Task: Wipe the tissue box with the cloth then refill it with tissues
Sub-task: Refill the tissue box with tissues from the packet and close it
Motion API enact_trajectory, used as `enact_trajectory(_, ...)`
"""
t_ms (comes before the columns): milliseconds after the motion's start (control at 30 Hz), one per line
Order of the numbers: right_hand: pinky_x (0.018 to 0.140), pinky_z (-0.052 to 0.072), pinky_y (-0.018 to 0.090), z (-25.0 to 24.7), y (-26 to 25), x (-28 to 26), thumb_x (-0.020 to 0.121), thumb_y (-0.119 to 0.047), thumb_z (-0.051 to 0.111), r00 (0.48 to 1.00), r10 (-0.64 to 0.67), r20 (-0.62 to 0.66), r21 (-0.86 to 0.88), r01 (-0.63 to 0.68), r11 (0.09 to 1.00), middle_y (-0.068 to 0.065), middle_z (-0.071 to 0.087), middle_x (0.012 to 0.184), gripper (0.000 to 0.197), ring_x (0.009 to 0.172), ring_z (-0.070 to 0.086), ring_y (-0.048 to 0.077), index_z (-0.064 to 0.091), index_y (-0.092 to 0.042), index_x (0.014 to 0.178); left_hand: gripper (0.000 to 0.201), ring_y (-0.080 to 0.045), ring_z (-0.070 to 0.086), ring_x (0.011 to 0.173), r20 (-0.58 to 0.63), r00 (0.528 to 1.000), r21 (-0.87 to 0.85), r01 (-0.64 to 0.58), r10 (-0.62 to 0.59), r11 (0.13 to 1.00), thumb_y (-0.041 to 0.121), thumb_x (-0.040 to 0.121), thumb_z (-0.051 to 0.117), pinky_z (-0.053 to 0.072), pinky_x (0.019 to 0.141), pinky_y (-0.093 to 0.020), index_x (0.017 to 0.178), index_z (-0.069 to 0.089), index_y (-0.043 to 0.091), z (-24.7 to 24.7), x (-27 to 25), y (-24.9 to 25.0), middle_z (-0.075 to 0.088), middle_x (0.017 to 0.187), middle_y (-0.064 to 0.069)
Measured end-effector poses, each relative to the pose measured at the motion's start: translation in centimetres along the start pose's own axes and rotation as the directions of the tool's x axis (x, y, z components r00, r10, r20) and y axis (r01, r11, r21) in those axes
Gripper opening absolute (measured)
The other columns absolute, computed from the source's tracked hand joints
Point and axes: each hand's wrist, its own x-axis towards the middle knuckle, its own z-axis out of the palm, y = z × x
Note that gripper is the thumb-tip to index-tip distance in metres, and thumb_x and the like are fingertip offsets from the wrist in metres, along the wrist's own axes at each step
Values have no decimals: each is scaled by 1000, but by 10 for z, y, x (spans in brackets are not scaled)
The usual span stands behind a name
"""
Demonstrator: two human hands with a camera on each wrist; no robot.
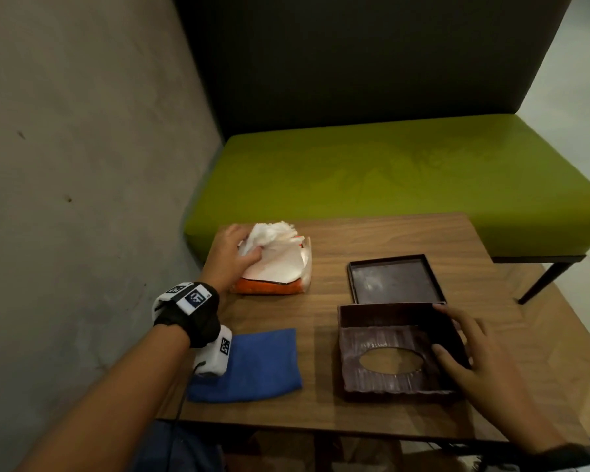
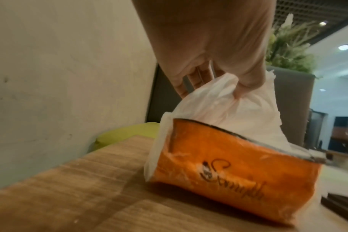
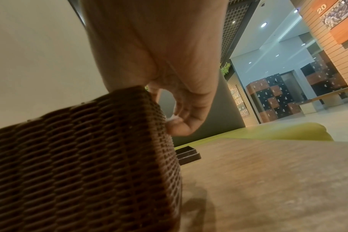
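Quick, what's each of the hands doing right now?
Left hand: closed, pinching white tissues from the orange pack.
Right hand: holding the side of the brown tissue box.

- Orange plastic tissue pack (image 2: 224, 172) on the wooden table: dark cursive brand name on its side beside a small round emblem; it begins with "S", the remaining letters too blurred to read.
- Orange wall panel (image 3: 324, 9), right wrist view, upper right: white number "20".
- White wrist-band tags (image 1: 195, 296): black square code patterns, no legible letters.
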Motion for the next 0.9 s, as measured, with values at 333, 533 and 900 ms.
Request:
enact_trajectory(333,86,36,30,-2,-33,-2,84,-29,70,981,-126,-145,-42,121,992,-5,35,119,63,109,35,8,37,-33,138,26,-17,57,93,-305,828,-649,182,-471,739,12,93,53,49,64,-13,117,56,5,-31,-2,9,62,103,-5)
enact_trajectory(533,83,35,15,1,-69,-8,80,-47,58,974,-202,-100,73,209,975,-14,38,117,47,104,43,-5,35,-53,121,31,-24,61,106,-7,793,-905,254,-610,342,26,89,54,51,85,-38,117,60,13,-52,-13,18,67,112,-6)
enact_trajectory(900,94,54,48,45,-137,-28,73,-59,73,892,99,442,787,-438,433,3,68,120,62,109,67,21,56,-22,119,28,-21,68,66,459,774,-858,514,-437,9,30,91,47,53,55,-26,87,68,13,-9,-124,97,71,75,-9)
